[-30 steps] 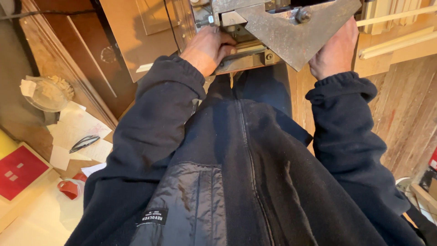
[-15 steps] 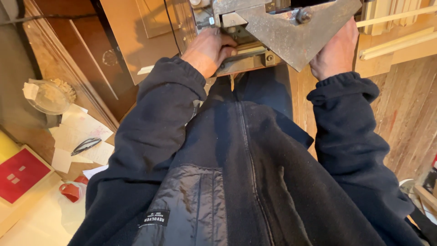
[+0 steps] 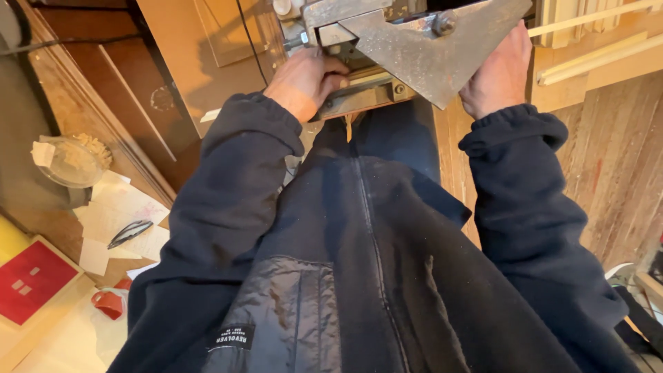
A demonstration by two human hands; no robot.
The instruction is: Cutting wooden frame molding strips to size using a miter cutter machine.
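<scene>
Head view looking down the person's dark navy zip jacket [image 3: 373, 276]. At 12 o'clock of the frame sits a grey, speckled triangular metal plate [image 3: 428, 52] with a round bolt head [image 3: 443, 23] near its top edge, mounted on a metal machine head [image 3: 331, 17]. The plate's long top edge runs left to right and its point aims down toward the body.

Left hand [image 3: 304, 79]: at 11 o'clock, just left of the plate's point. Fingers curled together and wrapped over a brass-coloured metal bar [image 3: 366, 93] under the plate; clamped on it, fingertips hidden behind the bar edge.

Right hand [image 3: 497, 76]: at 1 o'clock, pressed against the plate's slanted right edge. Fingers go up behind the plate, so cannot tell if they are spread or closed; only the back of the hand and thumb side show.

Plate lies between both hands, touching each; the right hand is the closer to the plate body, the left nearer the bar.

Around: wooden plank floor [image 3: 608, 173] at 3 o'clock, pale wooden strips [image 3: 594, 41] at 1 o'clock, clear bowl of wood shavings [image 3: 72, 162] at 9 o'clock, white paper scraps [image 3: 117, 214], flat red square card [image 3: 31, 280] at 8 o'clock.
</scene>
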